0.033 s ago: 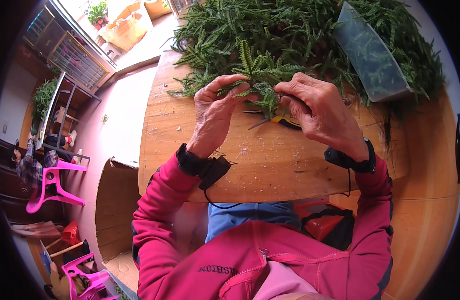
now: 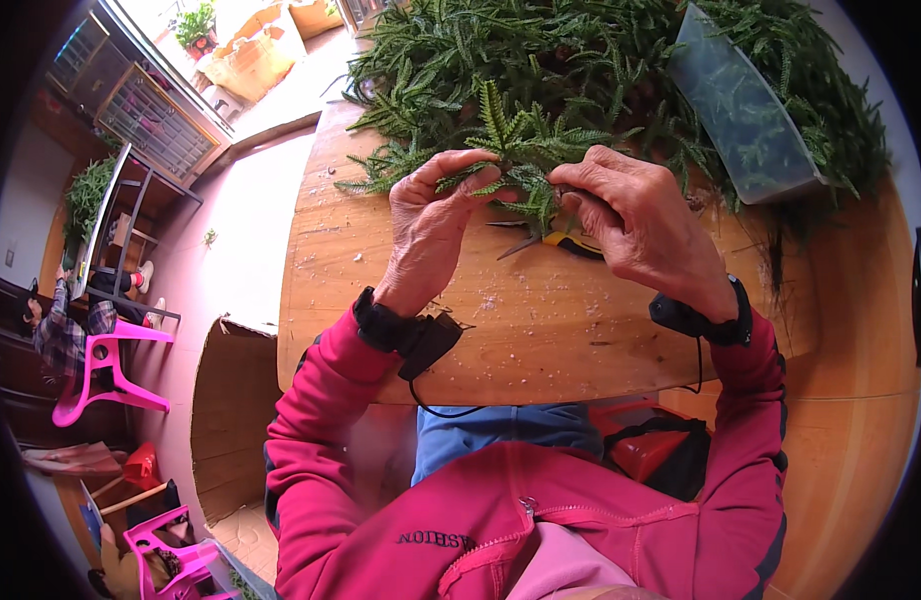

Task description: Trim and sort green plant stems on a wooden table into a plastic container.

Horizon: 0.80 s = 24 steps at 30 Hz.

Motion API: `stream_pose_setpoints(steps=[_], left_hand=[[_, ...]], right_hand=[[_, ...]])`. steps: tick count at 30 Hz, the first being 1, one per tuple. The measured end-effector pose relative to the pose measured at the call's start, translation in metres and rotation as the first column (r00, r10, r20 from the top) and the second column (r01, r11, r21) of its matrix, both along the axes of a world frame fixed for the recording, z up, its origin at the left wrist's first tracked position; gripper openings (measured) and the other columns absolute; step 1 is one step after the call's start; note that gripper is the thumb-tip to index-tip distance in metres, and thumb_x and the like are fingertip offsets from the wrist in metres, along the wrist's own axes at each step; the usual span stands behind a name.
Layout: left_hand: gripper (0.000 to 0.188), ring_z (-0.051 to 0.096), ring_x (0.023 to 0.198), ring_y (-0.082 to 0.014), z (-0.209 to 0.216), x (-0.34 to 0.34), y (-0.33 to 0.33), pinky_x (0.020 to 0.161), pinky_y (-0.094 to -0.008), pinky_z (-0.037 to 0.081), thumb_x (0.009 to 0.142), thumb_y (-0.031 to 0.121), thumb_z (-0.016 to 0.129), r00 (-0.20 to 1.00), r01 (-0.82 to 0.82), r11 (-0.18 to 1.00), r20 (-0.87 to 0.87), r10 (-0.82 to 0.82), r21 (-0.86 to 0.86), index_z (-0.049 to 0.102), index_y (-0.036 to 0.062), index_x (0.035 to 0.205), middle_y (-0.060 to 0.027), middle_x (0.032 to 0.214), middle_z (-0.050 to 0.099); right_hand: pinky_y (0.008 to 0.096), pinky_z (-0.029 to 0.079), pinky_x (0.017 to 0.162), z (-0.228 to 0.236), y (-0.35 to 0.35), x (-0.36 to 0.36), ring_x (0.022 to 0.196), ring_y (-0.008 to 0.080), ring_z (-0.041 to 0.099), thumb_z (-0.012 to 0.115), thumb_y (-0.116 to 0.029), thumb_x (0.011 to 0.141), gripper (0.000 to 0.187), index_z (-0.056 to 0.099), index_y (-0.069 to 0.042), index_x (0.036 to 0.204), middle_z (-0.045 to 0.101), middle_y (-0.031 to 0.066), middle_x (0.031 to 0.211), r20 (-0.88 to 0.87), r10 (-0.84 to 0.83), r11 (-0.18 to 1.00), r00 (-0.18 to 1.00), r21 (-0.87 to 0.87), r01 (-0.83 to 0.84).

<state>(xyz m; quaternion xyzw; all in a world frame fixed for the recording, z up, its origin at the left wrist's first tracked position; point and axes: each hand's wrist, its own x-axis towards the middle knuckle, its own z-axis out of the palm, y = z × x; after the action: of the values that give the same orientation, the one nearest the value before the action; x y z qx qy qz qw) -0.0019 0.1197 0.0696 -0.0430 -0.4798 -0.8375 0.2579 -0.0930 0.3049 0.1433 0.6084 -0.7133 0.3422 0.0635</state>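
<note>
one yellow-and-black-handled metal tool point(image 2: 571, 243) on brown wooden table point(image 2: 541, 335), just nearside of grip. left hand point(image 2: 429, 222) and right hand point(image 2: 639, 215) both pinching one green fern-like sprig point(image 2: 513, 150), right contact partly hidden. longest frond point(image 2: 495, 112): long axis points outward past grip, slight left lean. beyond grip: one green foliage pile point(image 2: 541, 50); far right: one translucent plastic bin point(image 2: 751, 115). no visible change vs earlier frame.

**A small workshop**

Greenery point(image 2: 541, 70) heaps the table point(image 2: 541, 340) beyond the left hand point(image 2: 426, 235) and right hand point(image 2: 641, 215); pliers point(image 2: 573, 243) lie beside the right. Far left of the hands, a person point(image 2: 63, 328) sits at another table point(image 2: 104, 222) with similar greenery.
</note>
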Motion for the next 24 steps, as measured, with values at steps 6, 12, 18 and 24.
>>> stream_pose_setpoints(steps=[6, 12, 18, 24], left_hand=[[0.017, 0.066, 0.089, -0.0207, -0.001, 0.002, -0.001, 0.08, -0.0351, 0.058, 0.087, 0.001, 0.064, 0.999, 0.043, 0.999, 0.001, -0.043, 0.026, 0.064, -0.0014, 0.103, -0.0093, 0.098, 0.064], [0.015, 0.065, 0.098, -0.0218, -0.004, 0.002, -0.005, 0.088, -0.0355, 0.056, 0.089, 0.001, 0.059, 0.994, 0.104, 0.994, 0.026, -0.105, 0.04, 0.062, -0.0001, 0.104, -0.0115, 0.103, 0.065], [0.015, 0.066, 0.094, -0.0224, -0.006, 0.003, 0.0, 0.087, -0.0355, 0.056, 0.089, 0.001, 0.06, 0.989, 0.133, 0.987, 0.059, -0.139, 0.091, 0.062, -0.0002, 0.104, -0.0116, 0.102, 0.066], [0.016, 0.067, 0.091, -0.0211, -0.012, -0.001, -0.001, 0.087, -0.0351, 0.056, 0.089, 0.001, 0.061, 0.96, 0.238, 0.937, 0.085, -0.267, 0.256, 0.063, -0.001, 0.105, -0.0124, 0.105, 0.066]], right_hand=[[0.0338, 0.047, 0.063, -0.002, -0.003, -0.002, 0.07, 0.0301, 0.058, 0.06, 0.006, 0.08, 0.022, 0.062, 0.004, 0.102, 0.058, 0.0152, 0.082, 0.037, 0.007, 1.0, 0.999, -0.022, -0.007], [0.0332, 0.048, 0.064, -0.007, -0.005, -0.004, 0.071, 0.03, 0.058, 0.059, 0.007, 0.081, 0.023, 0.062, 0.003, 0.103, 0.058, 0.0154, 0.083, 0.052, 0.017, 0.999, 0.999, -0.052, -0.014], [0.0336, 0.05, 0.066, -0.01, -0.007, -0.006, 0.076, 0.0301, 0.061, 0.059, 0.008, 0.081, 0.026, 0.061, 0.001, 0.105, 0.06, 0.0149, 0.087, 0.046, 0.04, 0.996, 0.998, -0.084, -0.036], [0.0351, 0.051, 0.068, -0.019, -0.014, -0.008, 0.08, 0.0312, 0.062, 0.058, 0.009, 0.079, 0.029, 0.062, -0.001, 0.106, 0.061, 0.0145, 0.09, -0.101, 0.013, 0.994, 0.995, -0.102, -0.023]])
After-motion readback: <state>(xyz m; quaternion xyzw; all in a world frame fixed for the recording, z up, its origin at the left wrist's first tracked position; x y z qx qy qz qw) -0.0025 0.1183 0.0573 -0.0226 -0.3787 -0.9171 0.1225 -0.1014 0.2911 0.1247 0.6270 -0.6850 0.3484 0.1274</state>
